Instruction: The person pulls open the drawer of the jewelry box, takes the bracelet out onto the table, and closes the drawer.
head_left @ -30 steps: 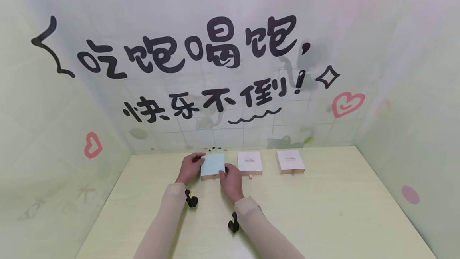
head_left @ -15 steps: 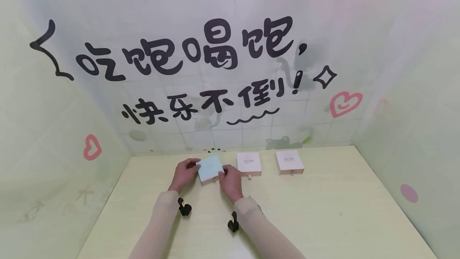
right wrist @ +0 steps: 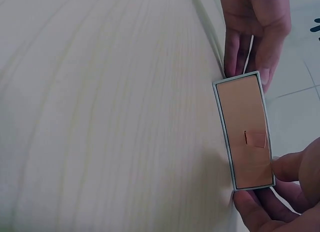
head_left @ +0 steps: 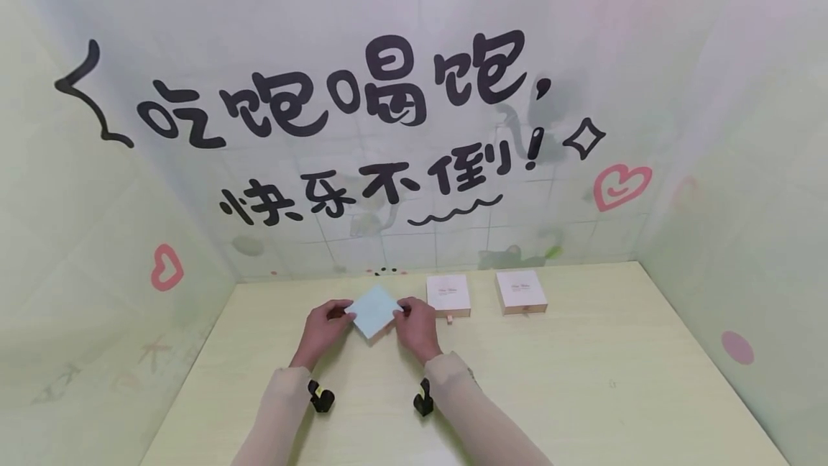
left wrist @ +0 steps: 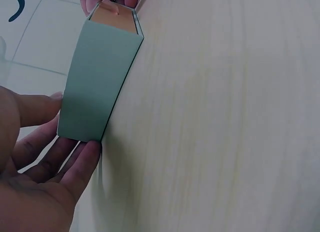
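Both hands hold a light blue drawer box [head_left: 373, 312], turned cornerwise, near the back of the table. The left hand [head_left: 323, 328] pinches its left corner, thumb on top and fingers beneath, and the right hand [head_left: 419, 328] grips the opposite corner in the same way. In the right wrist view, the peach drawer front [right wrist: 240, 117] sits flush inside the blue sleeve, with a small ribbon pull tab [right wrist: 256, 139] on it. The left wrist view shows a plain blue side wall [left wrist: 97, 77]. A shadow falls under the box, which looks slightly raised.
Two white drawer boxes with printed lettering stand along the back edge, a nearer white box [head_left: 448, 293] just right of the right hand and a farther white box [head_left: 521, 289] beyond it. A printed fabric wall [head_left: 401, 236] rises behind the pale wooden table [head_left: 582, 380].
The blue box has turned from square-on to cornerwise and come slightly left and nearer. The left hand has moved back toward the person with it; the right hand has barely shifted.
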The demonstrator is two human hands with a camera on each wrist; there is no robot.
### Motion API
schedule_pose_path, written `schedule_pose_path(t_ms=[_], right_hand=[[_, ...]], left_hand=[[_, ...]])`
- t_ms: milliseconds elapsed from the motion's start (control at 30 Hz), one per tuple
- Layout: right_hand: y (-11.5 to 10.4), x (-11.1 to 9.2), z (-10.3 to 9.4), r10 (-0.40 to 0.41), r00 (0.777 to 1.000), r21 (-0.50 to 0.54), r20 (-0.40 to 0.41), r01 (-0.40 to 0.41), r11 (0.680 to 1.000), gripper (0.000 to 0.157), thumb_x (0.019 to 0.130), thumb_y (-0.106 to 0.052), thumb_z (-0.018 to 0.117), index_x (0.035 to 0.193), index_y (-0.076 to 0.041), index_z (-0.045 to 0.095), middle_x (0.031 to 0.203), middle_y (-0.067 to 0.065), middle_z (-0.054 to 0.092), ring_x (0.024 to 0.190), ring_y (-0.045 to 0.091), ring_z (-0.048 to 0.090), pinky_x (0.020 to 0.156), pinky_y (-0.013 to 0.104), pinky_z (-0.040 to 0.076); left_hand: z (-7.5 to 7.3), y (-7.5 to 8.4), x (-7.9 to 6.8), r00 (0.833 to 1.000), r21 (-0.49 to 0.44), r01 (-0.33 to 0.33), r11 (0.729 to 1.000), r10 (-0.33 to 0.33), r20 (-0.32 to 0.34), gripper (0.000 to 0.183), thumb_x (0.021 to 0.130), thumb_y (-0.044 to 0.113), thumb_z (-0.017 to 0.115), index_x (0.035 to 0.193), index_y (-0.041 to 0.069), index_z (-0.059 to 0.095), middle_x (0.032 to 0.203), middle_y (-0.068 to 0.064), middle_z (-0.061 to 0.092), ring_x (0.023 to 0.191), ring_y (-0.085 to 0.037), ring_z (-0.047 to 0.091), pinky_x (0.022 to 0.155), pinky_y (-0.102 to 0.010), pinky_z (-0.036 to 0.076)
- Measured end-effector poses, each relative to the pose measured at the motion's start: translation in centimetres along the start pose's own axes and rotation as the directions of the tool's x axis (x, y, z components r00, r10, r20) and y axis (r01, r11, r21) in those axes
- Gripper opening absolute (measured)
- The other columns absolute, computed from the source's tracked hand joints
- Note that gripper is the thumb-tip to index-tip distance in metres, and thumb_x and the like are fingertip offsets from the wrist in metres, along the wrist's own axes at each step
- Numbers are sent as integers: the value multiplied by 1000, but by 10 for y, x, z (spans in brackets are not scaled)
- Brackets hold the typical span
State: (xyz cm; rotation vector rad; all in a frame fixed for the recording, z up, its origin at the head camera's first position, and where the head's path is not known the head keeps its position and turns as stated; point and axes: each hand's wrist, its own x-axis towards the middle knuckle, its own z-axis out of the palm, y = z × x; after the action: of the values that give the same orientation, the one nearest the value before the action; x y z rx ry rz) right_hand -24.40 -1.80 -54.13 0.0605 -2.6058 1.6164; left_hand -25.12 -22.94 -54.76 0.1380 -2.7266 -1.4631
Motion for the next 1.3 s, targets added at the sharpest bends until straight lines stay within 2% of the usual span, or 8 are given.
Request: schedule_pose_path(t_ms=[433, 600, 967, 1300], right_hand=[[8, 0, 0, -53, 997, -40, 50, 55, 998, 23, 97, -7, 66, 118, -1, 73, 107, 13, 71, 97, 21, 66, 80, 31, 56], [10, 1, -2, -81, 992, -47, 96, 85, 995, 23, 99, -8, 64, 119, -3, 74, 110, 12, 71, 100, 21, 66, 84, 34, 57], [12, 1, -8, -140, 974, -58, 179, 152, 987, 23, 100, -8, 63, 120, -6, 74, 116, 12, 72, 106, 24, 68, 90, 38, 57], [13, -1, -8, -119, 964, -39, 239, 132, 990, 24, 102, -8, 61, 121, -9, 74, 122, 12, 71, 111, 25, 67, 94, 41, 56]], left_hand=[[-1, 1, -34, 999, -9, 10, 1000, -10, -35, 35, 93, 17, 76, 123, 1, 68, 115, -18, 71, 105, -27, 67, 85, -27, 53], [-1, 2, -44, 998, -5, 38, 999, -38, -50, 36, 92, 17, 77, 124, 2, 68, 117, -17, 71, 105, -26, 66, 85, -27, 52], [2, 4, -65, 996, 2, 51, 999, -51, -79, 37, 89, 17, 80, 121, 2, 69, 110, -15, 72, 99, -22, 66, 82, -23, 53], [5, 5, -77, 994, 30, 67, 997, -64, -93, 40, 86, 19, 83, 119, 2, 68, 104, -12, 72, 93, -20, 65, 77, -22, 51]])
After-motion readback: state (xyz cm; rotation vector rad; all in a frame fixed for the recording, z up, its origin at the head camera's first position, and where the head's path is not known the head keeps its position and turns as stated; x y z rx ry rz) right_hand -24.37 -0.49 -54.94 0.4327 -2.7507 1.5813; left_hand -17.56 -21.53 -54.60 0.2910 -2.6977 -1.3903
